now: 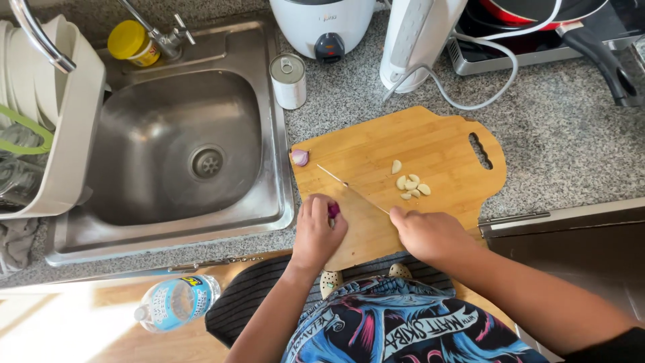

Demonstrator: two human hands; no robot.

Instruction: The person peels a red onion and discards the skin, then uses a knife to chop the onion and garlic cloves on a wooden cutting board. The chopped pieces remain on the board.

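A wooden cutting board point(430, 144) lies on the granite counter right of the sink. My left hand point(317, 232) pins a small purple shallot piece point(333, 210) at the board's near left edge. My right hand point(430, 234) grips a knife whose thin blade point(349, 188) runs diagonally up-left, its edge passing right beside the shallot piece. Another purple shallot half point(299, 157) rests at the board's left edge. Several peeled pale garlic cloves point(411, 185) sit in the middle of the board.
A steel sink point(171, 151) with tap is at left, a dish rack point(67, 121) beside it. A tin can point(289, 81), a white rice cooker point(322, 27), a white kettle point(416, 40) with cord and a pan on a hob stand behind. A water bottle point(176, 302) lies on the floor.
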